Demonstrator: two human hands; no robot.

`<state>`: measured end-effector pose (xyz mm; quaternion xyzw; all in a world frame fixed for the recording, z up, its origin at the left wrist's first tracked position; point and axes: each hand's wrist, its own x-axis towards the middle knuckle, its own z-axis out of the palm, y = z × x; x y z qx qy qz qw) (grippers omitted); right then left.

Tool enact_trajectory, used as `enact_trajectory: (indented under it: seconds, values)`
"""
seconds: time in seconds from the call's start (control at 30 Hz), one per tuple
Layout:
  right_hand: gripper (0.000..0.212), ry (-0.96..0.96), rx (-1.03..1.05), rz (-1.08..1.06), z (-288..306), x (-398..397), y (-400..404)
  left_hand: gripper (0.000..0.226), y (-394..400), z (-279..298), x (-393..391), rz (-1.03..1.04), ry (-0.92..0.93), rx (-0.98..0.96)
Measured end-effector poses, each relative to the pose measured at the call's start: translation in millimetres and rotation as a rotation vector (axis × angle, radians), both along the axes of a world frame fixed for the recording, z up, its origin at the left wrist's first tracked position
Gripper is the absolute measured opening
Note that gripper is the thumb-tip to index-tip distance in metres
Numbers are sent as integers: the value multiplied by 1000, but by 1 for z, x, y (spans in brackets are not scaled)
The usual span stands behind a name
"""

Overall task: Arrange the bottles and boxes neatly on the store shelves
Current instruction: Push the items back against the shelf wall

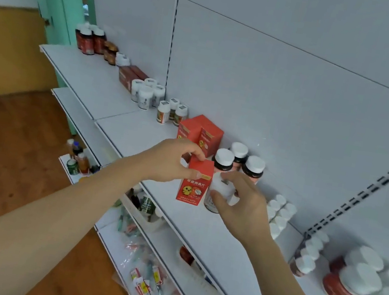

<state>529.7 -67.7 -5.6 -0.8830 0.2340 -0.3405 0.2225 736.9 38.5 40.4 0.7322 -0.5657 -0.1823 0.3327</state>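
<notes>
My left hand (173, 160) pinches the top of a red box (193, 186) with a yellow chick picture, standing upright on the white shelf (124, 98). Right beside it, my right hand (241, 202) curls around a white-capped bottle (220, 193), thumb on its front. Behind them stand two more red boxes (201, 133) and three dark bottles with white caps (238, 160) against the back panel.
Further left along the shelf are small white bottles (172, 112), white jars (147, 92), a dark red box (129, 76) and brown bottles (90, 39). White-capped bottles (280, 214) and red jars (361, 286) crowd the right. Lower shelves hold packets (144, 276) and jars.
</notes>
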Motion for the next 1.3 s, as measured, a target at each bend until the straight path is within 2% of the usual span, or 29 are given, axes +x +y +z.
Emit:
enact_trajectory:
  seconds: [0.33,0.53,0.73,1.0,1.3]
  values:
    - [32,33,-79,-225,-18,88,14,38,-82,-18,110,-363,-294,-20]
    - [33,49,-25,-411,-22,113,26,38,-122,-27,142,-513,-385,-51]
    - [32,93,-13,-487,-23,128,25,41,-146,-44,156,-570,-423,-115]
    - [34,74,5,-476,-27,144,8,47,-162,-48,172,-607,-544,-91]
    - [33,87,-5,-517,-34,159,4,50,-174,-61,181,-660,-641,-175]
